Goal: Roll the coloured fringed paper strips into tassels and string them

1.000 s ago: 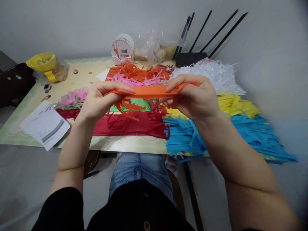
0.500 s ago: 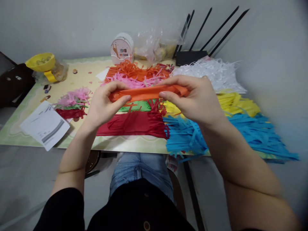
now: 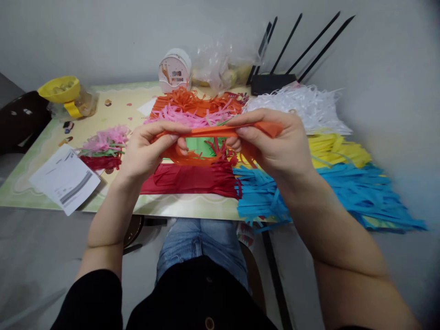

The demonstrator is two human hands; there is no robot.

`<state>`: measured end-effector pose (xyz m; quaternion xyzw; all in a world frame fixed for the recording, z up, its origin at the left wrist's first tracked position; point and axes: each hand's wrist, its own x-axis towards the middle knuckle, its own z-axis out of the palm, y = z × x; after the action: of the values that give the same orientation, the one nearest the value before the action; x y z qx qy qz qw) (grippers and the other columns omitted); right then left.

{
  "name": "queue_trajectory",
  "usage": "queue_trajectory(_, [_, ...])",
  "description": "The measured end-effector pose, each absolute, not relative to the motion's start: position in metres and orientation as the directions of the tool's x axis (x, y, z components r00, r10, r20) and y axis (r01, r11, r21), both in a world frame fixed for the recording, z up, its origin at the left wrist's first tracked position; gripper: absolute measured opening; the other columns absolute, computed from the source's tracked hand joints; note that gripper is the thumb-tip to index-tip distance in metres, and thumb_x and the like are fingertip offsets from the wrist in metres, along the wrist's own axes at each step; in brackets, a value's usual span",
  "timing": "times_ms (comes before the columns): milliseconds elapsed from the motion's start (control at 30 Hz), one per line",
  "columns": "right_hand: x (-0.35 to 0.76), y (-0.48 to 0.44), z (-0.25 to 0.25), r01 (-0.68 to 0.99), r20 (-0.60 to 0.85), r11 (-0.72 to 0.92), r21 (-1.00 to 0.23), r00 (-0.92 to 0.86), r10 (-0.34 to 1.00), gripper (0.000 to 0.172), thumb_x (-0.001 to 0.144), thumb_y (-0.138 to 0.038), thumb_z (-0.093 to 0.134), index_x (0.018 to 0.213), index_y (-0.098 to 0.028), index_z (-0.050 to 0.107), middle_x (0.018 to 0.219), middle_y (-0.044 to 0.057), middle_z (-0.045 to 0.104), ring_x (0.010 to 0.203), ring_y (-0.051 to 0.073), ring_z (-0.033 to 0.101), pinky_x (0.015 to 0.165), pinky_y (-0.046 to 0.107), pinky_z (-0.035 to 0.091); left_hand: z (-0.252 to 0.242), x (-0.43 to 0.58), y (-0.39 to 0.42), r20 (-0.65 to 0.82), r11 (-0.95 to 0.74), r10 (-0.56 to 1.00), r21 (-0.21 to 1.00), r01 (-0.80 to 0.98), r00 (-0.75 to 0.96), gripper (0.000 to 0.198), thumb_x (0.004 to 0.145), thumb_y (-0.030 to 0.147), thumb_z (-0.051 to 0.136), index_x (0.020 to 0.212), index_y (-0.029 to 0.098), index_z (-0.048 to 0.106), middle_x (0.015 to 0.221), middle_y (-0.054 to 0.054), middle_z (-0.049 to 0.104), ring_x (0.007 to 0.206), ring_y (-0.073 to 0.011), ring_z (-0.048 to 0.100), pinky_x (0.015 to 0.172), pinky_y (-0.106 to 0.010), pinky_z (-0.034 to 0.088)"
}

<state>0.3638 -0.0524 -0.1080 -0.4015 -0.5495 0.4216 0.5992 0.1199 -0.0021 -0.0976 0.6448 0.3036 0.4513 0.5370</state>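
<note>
Between my two hands an orange strip of fringed tissue paper point(image 3: 211, 132) is stretched level above the table. My left hand point(image 3: 146, 149) pinches its left part between thumb and fingers. My right hand point(image 3: 275, 142) pinches the right part, and a folded end sticks out past the fingers. Loose orange fringe hangs below, partly hidden by the hands. Beneath lie a red fringed paper stack point(image 3: 189, 178) and green paper point(image 3: 201, 147). Behind are pink fringe point(image 3: 185, 115) and an orange fringed stack point(image 3: 195, 103).
Blue point(image 3: 364, 192), yellow point(image 3: 338, 150) and white fringed paper point(image 3: 302, 107) cover the table's right side. A black router point(image 3: 271, 83) stands behind. At left are a white labelled packet point(image 3: 65, 179), small pink tassels point(image 3: 106, 139) and a yellow bowl point(image 3: 59, 90). A round white tub point(image 3: 174, 71) stands at the back.
The orange strip has been turned, so its band now looks narrower and its fringe hangs below. Fingertips of both hands now show underneath the strip.
</note>
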Motion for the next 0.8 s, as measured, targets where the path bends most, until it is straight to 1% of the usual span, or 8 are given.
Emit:
queue_trajectory(200, [0.364, -0.051, -0.112, -0.146, 0.318, 0.312, -0.939, -0.016, 0.948, 0.032, 0.073, -0.053, 0.090, 0.083, -0.024, 0.082, 0.073, 0.003, 0.076, 0.063, 0.015, 0.070, 0.062, 0.030, 0.063, -0.102, 0.124, 0.000, 0.268, -0.220, 0.891, 0.961, -0.169, 0.365, 0.018, 0.080, 0.031, 0.077, 0.071, 0.020, 0.066, 0.064, 0.000, 0.066, 0.057, -0.0139, 0.068, 0.062, -0.030, 0.062])
queue_trajectory(300, [0.364, -0.052, -0.111, -0.141, 0.337, 0.331, -0.933, -0.019, 0.941, 0.031, 0.076, -0.053, 0.088, 0.080, -0.023, 0.082, 0.071, 0.003, 0.075, 0.062, 0.014, 0.069, 0.060, 0.028, 0.061, -0.103, 0.123, -0.001, 0.286, -0.246, 0.880, 0.957, -0.153, 0.379, 0.028, 0.080, 0.042, 0.076, 0.068, 0.020, 0.065, 0.063, -0.002, 0.066, 0.056, -0.0153, 0.066, 0.060, -0.031, 0.061])
queue_trajectory(400, [0.366, -0.054, -0.109, 0.010, 0.366, 0.366, -0.931, 0.005, 0.931, 0.019, 0.079, -0.041, 0.089, 0.088, -0.026, 0.083, 0.079, 0.002, 0.077, 0.066, 0.015, 0.071, 0.064, 0.029, 0.062, -0.103, 0.121, -0.003, 0.370, -0.376, 0.846, 0.925, -0.063, 0.383, 0.040, 0.084, 0.053, 0.074, 0.064, 0.020, 0.063, 0.062, -0.004, 0.065, 0.057, -0.0163, 0.065, 0.059, -0.031, 0.057])
queue_trajectory(533, [0.368, -0.056, -0.109, 0.293, 0.436, 0.409, -0.864, 0.030, 0.900, 0.016, 0.080, -0.029, 0.085, 0.096, -0.026, 0.083, 0.088, 0.002, 0.078, 0.075, 0.018, 0.072, 0.075, 0.034, 0.061, -0.108, 0.120, -0.006, 0.514, -0.579, 0.788, 0.805, 0.126, 0.337, 0.048, 0.085, 0.046, 0.079, 0.056, 0.021, 0.049, 0.056, 0.000, 0.055, 0.056, -0.0129, 0.054, 0.060, -0.029, 0.051])
queue_trajectory(600, [0.368, -0.057, -0.109, 0.369, 0.458, 0.410, -0.835, 0.051, 0.887, 0.009, 0.080, -0.025, 0.084, 0.089, -0.025, 0.081, 0.083, 0.001, 0.076, 0.076, 0.019, 0.070, 0.078, 0.035, 0.060, -0.109, 0.120, -0.007, 0.535, -0.602, 0.786, 0.777, 0.185, 0.310, 0.041, 0.082, 0.040, 0.082, 0.061, 0.023, 0.052, 0.057, 0.002, 0.054, 0.057, -0.0123, 0.052, 0.061, -0.028, 0.050])
queue_trajectory(667, [0.368, -0.058, -0.111, 0.360, 0.458, 0.408, -0.839, 0.064, 0.887, 0.008, 0.080, -0.023, 0.084, 0.084, -0.024, 0.077, 0.080, 0.000, 0.074, 0.074, 0.017, 0.069, 0.076, 0.034, 0.060, -0.108, 0.120, -0.007, 0.508, -0.580, 0.800, 0.790, 0.197, 0.319, 0.025, 0.081, 0.036, 0.085, 0.076, 0.024, 0.063, 0.062, 0.003, 0.058, 0.060, -0.0124, 0.057, 0.062, -0.026, 0.052])
queue_trajectory(733, [0.367, -0.058, -0.112, 0.268, 0.427, 0.397, -0.878, 0.061, 0.902, 0.011, 0.082, -0.025, 0.084, 0.084, -0.025, 0.073, 0.077, 0.000, 0.072, 0.070, 0.015, 0.068, 0.070, 0.031, 0.060, -0.105, 0.120, -0.009, 0.457, -0.545, 0.810, 0.819, 0.182, 0.366, 0.019, 0.082, 0.035, 0.084, 0.091, 0.024, 0.071, 0.066, 0.002, 0.066, 0.061, -0.0126, 0.062, 0.064, -0.026, 0.054])
queue_trajectory(800, [0.366, -0.058, -0.112, 0.144, 0.382, 0.373, -0.917, 0.045, 0.923, 0.013, 0.084, -0.028, 0.084, 0.084, -0.026, 0.071, 0.076, -0.001, 0.072, 0.067, 0.014, 0.069, 0.066, 0.029, 0.060, -0.102, 0.121, -0.011, 0.421, -0.515, 0.813, 0.842, 0.160, 0.403, 0.019, 0.085, 0.037, 0.082, 0.091, 0.021, 0.074, 0.070, -0.001, 0.071, 0.063, -0.0131, 0.067, 0.066, -0.025, 0.057])
